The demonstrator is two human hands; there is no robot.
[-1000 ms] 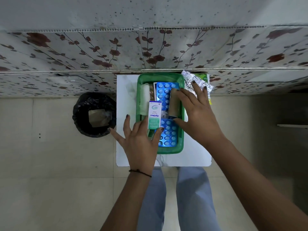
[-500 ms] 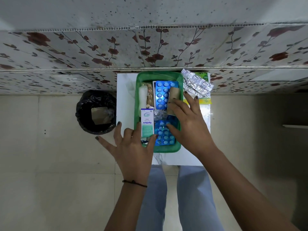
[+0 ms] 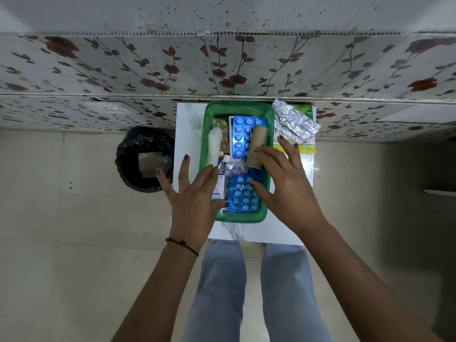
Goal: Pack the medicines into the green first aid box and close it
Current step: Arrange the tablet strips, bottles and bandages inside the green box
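Note:
The green first aid box [image 3: 238,104] stands open on a small white table [image 3: 187,134]. Inside lie two blue blister packs, one far [image 3: 243,134] and one near [image 3: 243,196], a brown roll [image 3: 259,141], a white gauze roll [image 3: 214,146] and a white Optilex carton [image 3: 219,187]. My left hand [image 3: 195,203] is spread flat over the box's near left corner, partly covering the carton. My right hand [image 3: 286,183] hovers over the right side, fingertips on the brown roll and thumb by the near blister pack. Silver blister strips [image 3: 293,122] lie outside, right of the box.
A green and yellow flat item [image 3: 307,111] lies under the silver strips. A black-lined bin [image 3: 145,159] stands on the floor left of the table. A floral-patterned wall runs right behind the table. My legs are under the table's near edge.
The Optilex carton has gone from my left fingers down into the box's left side. My left hand has spread flat over it. My right hand stays on the brown roll.

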